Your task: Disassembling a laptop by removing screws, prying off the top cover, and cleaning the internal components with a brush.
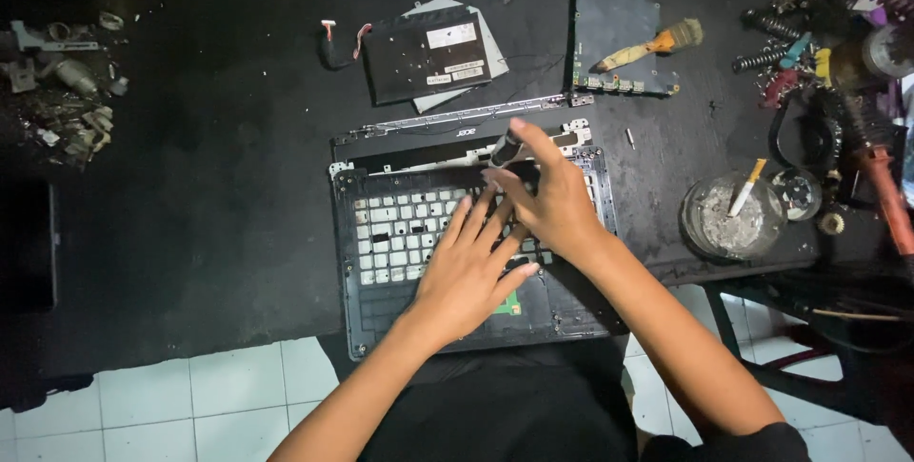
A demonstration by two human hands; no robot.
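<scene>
right now the left hand (468, 276) lies flat with its fingers spread on the open laptop case (381, 233), which sits on the dark counter (209, 186) right under both hands. the right hand (547, 200) crosses just over the left one and is curled around a small screwdriver (505, 150), with its tip down at the top edge of the case. if the tip slips off, it could scratch the bare frame or poke the left fingers, because they sit so close. a tiny loose screw (629, 138) lies just to the right of the right hand, and a bump could make it roll away. farther right, the glass ashtray (731, 216) stands near the counter edge, and an elbow could knock it.
</scene>
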